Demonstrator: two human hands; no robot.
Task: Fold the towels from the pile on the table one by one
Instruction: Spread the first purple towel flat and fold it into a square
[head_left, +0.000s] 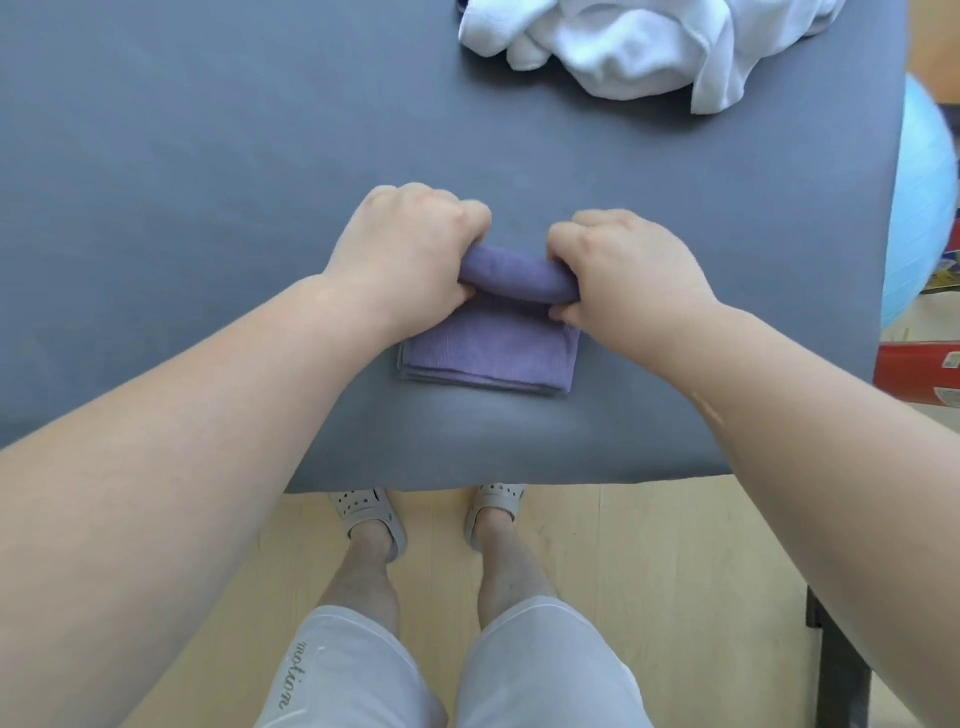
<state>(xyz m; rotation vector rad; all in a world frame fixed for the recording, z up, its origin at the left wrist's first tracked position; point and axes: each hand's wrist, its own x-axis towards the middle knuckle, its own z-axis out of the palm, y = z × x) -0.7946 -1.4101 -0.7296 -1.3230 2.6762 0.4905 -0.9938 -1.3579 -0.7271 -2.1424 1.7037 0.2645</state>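
A small purple towel (493, 353) lies folded near the front edge of the grey table (208, 208). Its far end is curled over into a roll. My left hand (410, 249) grips the left end of that roll and my right hand (618, 265) grips the right end, fingers curled round the cloth. A pile of white towels (623, 41) lies crumpled at the far right of the table, apart from both hands.
A light blue exercise ball (924, 208) stands beyond the table's right edge, with a red box (919, 374) below it. The table's front edge runs just above my feet on the wooden floor (649, 571).
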